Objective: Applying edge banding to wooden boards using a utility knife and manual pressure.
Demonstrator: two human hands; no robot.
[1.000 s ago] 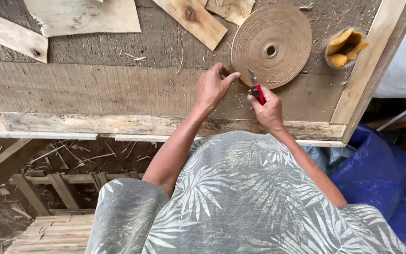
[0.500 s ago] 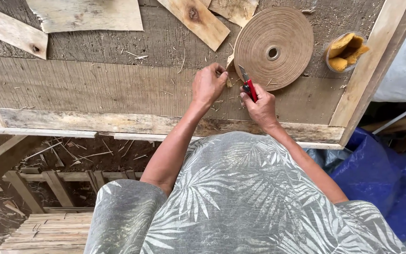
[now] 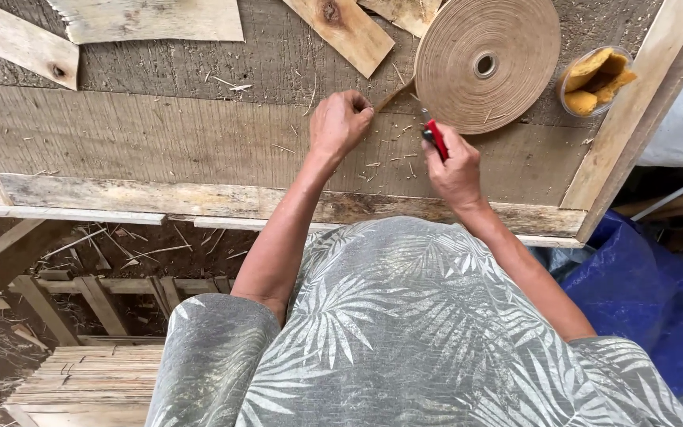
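A large flat roll of tan strip (image 3: 488,63) lies on the weathered wooden table (image 3: 160,138). Its loose end (image 3: 393,96) runs down-left from the roll. My left hand (image 3: 340,122) pinches that loose end between closed fingers. My right hand (image 3: 454,166) sits just below the roll, closed around a small red-handled knife (image 3: 435,138) whose blade points up toward the strip.
A clear cup with yellow sponge pieces (image 3: 594,79) stands right of the roll. Wood offcuts (image 3: 341,32) and a pale board (image 3: 148,20) lie at the far edge. A wooden beam (image 3: 642,103) bounds the right side; blue tarp (image 3: 642,308) lies below it.
My left hand has shifted left and up along the strip, pulling its end out from the roll. My right hand with the knife has stayed close below the roll.
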